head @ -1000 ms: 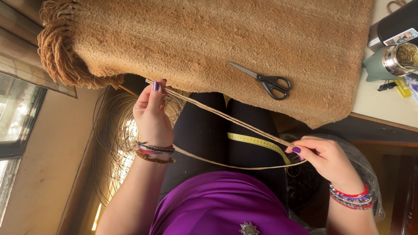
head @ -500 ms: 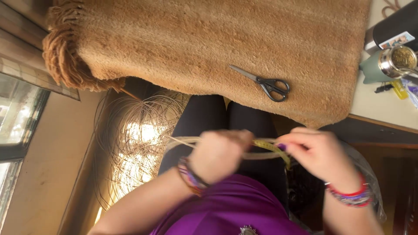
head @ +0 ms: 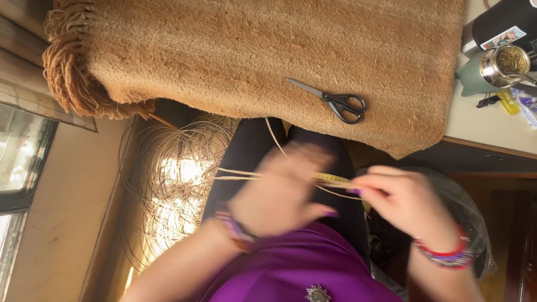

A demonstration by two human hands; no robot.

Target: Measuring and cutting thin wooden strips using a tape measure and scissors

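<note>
Meanwhile both hands worked close together over the lap: the left hand (head: pixel 282 193) (blurred, so its grip could not be told) lay over pale reed strands (head: pixel 238 173), and the right hand (head: pixel 405 201) pinched the same strands and a yellow tape measure (head: pixel 333 179). Farther off, black-handled scissors (head: pixel 335 102) lay on a tan woven mat (head: pixel 235 50), with a coil of reed (head: pixel 173 173) at left.

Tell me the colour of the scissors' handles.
Black, on the scissors lying on the tan rug; head view.
</note>
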